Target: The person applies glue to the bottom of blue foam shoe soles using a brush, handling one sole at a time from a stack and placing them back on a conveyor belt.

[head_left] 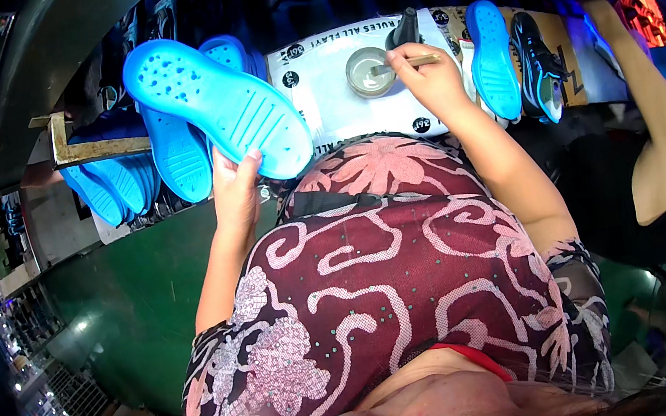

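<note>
From my remote seat, the blue sole (216, 105), broad, rubbery, ribbed and dimpled, sits tilted in my left hand (236, 194), clamped at its heel; a loose grip could drop it. My right hand (432, 75) pinches a thin brush (406, 64) at the small round glue dish (369, 72) on the desk (327, 107); drips could smear

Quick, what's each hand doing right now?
Left hand: closed on a blue shoe sole, held up.
Right hand: closed on a brush, its tip at a small round pot.
</note>
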A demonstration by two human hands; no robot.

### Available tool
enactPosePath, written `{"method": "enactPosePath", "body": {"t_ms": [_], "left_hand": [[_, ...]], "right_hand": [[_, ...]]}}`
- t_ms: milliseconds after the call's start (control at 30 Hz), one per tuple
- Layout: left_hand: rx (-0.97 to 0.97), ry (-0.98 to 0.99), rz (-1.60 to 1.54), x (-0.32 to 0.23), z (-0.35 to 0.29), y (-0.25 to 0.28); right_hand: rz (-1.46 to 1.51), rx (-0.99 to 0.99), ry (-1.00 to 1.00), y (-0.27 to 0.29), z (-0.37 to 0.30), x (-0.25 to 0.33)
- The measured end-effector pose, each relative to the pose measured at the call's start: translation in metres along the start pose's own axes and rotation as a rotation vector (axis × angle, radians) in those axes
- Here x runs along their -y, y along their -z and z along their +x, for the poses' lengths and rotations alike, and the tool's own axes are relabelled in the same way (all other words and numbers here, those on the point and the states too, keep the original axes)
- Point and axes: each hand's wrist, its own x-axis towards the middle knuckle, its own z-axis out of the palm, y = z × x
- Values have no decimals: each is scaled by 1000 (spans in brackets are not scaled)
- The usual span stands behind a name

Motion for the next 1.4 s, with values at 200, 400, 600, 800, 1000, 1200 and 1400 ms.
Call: {"method": "enactPosePath", "body": {"t_ms": [200, 400, 600, 800, 1000, 1200, 1400], "left_hand": [[14, -167, 193, -3, 14, -15], [54, -313, 314, 3, 22, -23], [-18, -315, 324, 3, 24, -26], [30, -507, 463, -7, 36, -52], [117, -518, 359, -16, 33, -70], [145, -637, 386, -19, 29, -75], [150, -776, 451, -15, 31, -70]], "right_hand": [[77, -27, -66, 9, -4, 7], [-52, -13, 46, 2, -6, 2], [174, -77, -63, 17, -13, 16], [537, -168, -164, 36, -21, 47], [102, -16, 437, 26, -28, 85], [-129, -26, 601, 19, -29, 94], [-57, -91, 548, 29, -31, 97]]}}
